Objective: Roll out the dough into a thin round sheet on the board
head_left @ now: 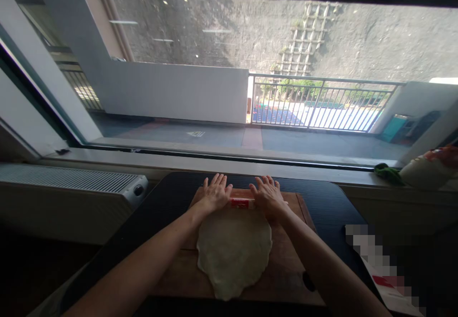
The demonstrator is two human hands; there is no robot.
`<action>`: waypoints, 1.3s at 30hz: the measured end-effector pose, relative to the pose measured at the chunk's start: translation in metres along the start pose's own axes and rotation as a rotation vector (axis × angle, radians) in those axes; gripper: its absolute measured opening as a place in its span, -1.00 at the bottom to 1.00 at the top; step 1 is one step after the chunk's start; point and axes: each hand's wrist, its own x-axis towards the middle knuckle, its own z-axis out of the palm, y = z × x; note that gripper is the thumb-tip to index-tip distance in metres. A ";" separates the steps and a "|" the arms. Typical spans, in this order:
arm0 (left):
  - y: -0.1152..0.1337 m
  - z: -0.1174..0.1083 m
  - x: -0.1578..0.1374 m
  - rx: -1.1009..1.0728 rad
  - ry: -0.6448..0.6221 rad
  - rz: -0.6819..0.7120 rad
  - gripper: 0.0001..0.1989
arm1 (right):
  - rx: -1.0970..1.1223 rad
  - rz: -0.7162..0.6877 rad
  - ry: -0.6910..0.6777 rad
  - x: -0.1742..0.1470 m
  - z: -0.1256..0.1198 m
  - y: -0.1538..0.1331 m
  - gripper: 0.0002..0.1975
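Note:
A wide sheet of pale rolled dough (234, 250) lies on a wooden board (286, 274), its near end narrowing to a ragged tip over the board's front edge. Across the far end of the dough rests a rolling pin (241, 203) with a red label at its middle. My left hand (216, 192) lies flat on the pin's left part, fingers stretched forward. On the right part, my right hand (267, 194) presses with its palm, fingers also extended and slightly spread. Both hands cover most of the pin's ends.
The board sits on a dark table (322, 202) against a window sill (229, 166). A white radiator (132, 190) stands to the left. At the sill's right are a green cloth-like item (388, 173) and a pale rounded container (424, 171). A partly blurred packet (384, 281) lies at the table's right edge.

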 end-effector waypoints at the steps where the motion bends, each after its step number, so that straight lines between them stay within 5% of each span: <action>1: 0.000 0.001 0.005 -0.009 -0.020 -0.020 -0.46 | 0.009 0.018 0.009 0.004 -0.001 0.000 -0.46; 8: -0.016 -0.001 -0.057 -0.007 0.062 0.305 -0.45 | -0.034 -0.182 0.123 -0.058 0.014 -0.001 -0.41; 16: -0.004 0.005 0.017 -0.042 -0.016 -0.004 -0.44 | 0.001 0.032 0.094 0.022 0.002 0.001 -0.48; 23: -0.007 0.002 -0.043 0.017 0.109 0.275 -0.45 | -0.074 -0.125 0.092 -0.028 0.015 0.006 -0.46; 29: 0.001 0.001 0.007 0.039 0.075 0.021 -0.47 | 0.003 0.036 0.004 0.020 0.005 0.003 -0.48; 31: 0.001 -0.001 0.005 0.033 0.096 0.068 -0.47 | 0.030 0.072 0.016 0.022 0.003 0.002 -0.48; 33: -0.002 -0.001 -0.020 0.027 0.139 0.219 -0.50 | 0.023 -0.013 0.117 0.002 0.005 0.005 -0.50; 36: -0.010 -0.002 -0.076 -0.011 0.180 0.418 -0.53 | -0.004 -0.329 0.230 -0.052 0.010 0.017 -0.59; 39: -0.013 -0.008 -0.111 -0.050 0.210 0.436 -0.61 | 0.027 -0.499 0.203 -0.087 0.008 0.030 -0.63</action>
